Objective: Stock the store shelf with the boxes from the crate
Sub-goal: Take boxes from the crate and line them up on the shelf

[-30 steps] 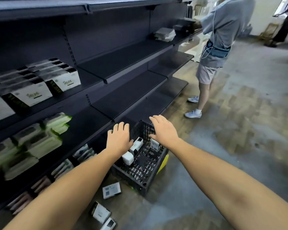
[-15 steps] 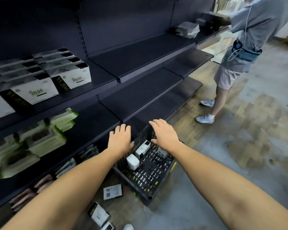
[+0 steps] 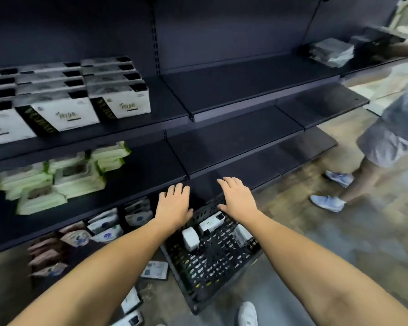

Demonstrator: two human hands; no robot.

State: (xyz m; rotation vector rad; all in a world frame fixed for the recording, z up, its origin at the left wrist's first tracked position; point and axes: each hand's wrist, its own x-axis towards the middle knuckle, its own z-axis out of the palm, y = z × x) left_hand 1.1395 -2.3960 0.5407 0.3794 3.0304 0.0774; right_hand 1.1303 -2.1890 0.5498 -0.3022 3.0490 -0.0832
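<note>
A black perforated crate (image 3: 207,267) stands on the floor against the dark shelf unit (image 3: 222,142). Inside it lie three small white boxes: one (image 3: 190,238) at the left, one (image 3: 211,223) near the far wall, one (image 3: 242,234) at the right. My left hand (image 3: 173,204) hovers palm down over the crate's far left corner, fingers apart, holding nothing. My right hand (image 3: 237,197) hovers palm down over the far wall, fingers spread, empty. Both arms reach forward from the bottom of the view.
White boxes (image 3: 119,104) fill the upper left shelf, green-edged packs (image 3: 78,177) the shelf below, pouches (image 3: 104,229) the bottom one. Loose boxes (image 3: 156,270) lie on the floor left of the crate. Another person (image 3: 391,137) stands at the right. My shoe (image 3: 247,314) is near the crate.
The view has swung left and closer to the shelves. Both hands stay open above the crate's far edge, a little higher in the view; the other person has shifted towards the right edge.
</note>
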